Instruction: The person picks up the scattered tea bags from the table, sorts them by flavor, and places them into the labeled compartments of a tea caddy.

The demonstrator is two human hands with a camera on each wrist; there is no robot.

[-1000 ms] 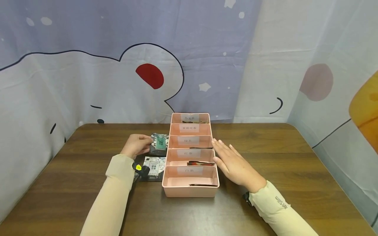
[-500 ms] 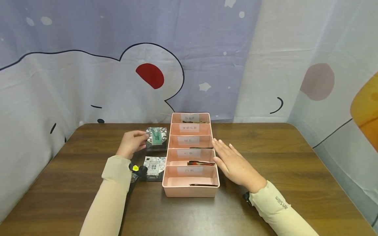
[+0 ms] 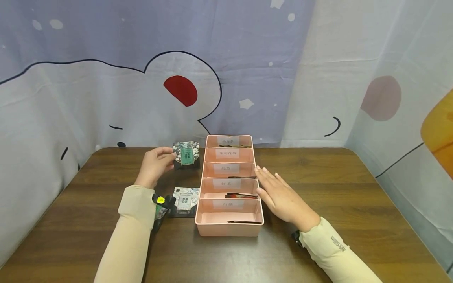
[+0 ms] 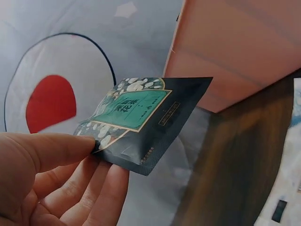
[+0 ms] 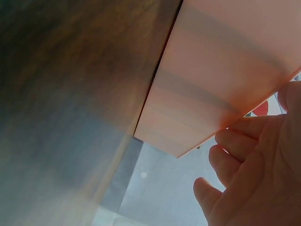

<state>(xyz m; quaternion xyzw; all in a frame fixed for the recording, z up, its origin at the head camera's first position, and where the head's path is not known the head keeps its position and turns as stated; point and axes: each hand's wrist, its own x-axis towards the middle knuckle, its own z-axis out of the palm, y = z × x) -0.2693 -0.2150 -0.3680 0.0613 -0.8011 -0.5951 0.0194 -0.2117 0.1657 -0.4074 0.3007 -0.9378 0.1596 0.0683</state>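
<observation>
My left hand (image 3: pixel 155 166) pinches the left edge of a tea bag sachet (image 3: pixel 186 155), dark with white flowers and a green label. In the left wrist view the sachet (image 4: pixel 141 120) is tilted between thumb and fingers, off the table. To its right stands a pink divided box (image 3: pixel 229 230) with a paper label in each compartment. My right hand (image 3: pixel 284 198) has its fingers extended, their tips at the box's right rim; the right wrist view shows this hand (image 5: pixel 254 165) beside the box wall (image 5: pixel 202 80). Thin sachets (image 3: pixel 242 195) stand inside several compartments.
A white-labelled sachet (image 3: pixel 185 200) lies on the wooden table (image 3: pixel 329 177) left of the box. Part of another green-labelled sachet (image 3: pixel 160 212) shows beside the left wrist, which hides the rest. A printed curtain (image 3: pixel 262 78) hangs behind the table.
My left hand has lifted the green-labelled sachet up and slightly left, away from beside the box. More of the sachet by the left wrist shows. The right hand has stayed in place.
</observation>
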